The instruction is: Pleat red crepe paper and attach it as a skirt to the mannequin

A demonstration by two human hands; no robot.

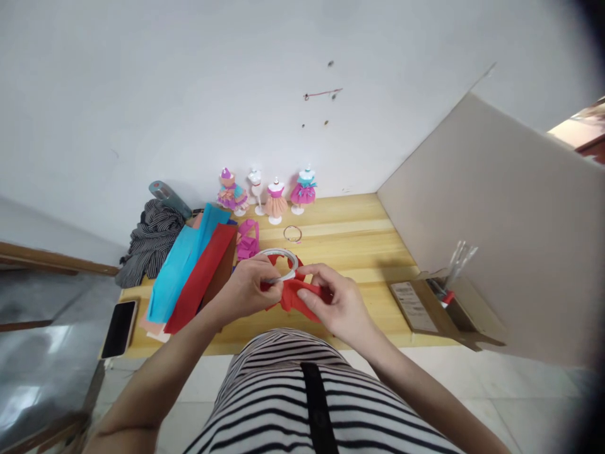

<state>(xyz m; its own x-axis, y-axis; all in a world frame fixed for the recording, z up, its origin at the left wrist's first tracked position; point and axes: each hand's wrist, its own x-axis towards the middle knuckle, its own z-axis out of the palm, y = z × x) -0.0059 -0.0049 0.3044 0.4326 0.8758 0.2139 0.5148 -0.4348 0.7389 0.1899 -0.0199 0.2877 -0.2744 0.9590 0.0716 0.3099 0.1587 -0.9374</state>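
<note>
My left hand [248, 287] grips a roll of tape [284, 252], and its thumb is bent in near the ring's lower side. My right hand [343, 302] pinches a red piece [297, 300], paper or cloth, I cannot tell which, between thumb and fingers. I have both above the desk [359, 252], near the middle of its near edge, and more red shows through and behind the roll.

Beyond my hands lie a thin ring [293, 241] and some magenta strips [246, 246]. Four miniature dress forms [275, 206] stand along the far edge, by the wall. Toward the left edge are a blue sheet [177, 274] and a folded red sheet [201, 280], with striped cloth [154, 236] beside them. A phone [119, 329] lies at the near left corner; an open cardboard box [414, 308] sits at the near right corner.
</note>
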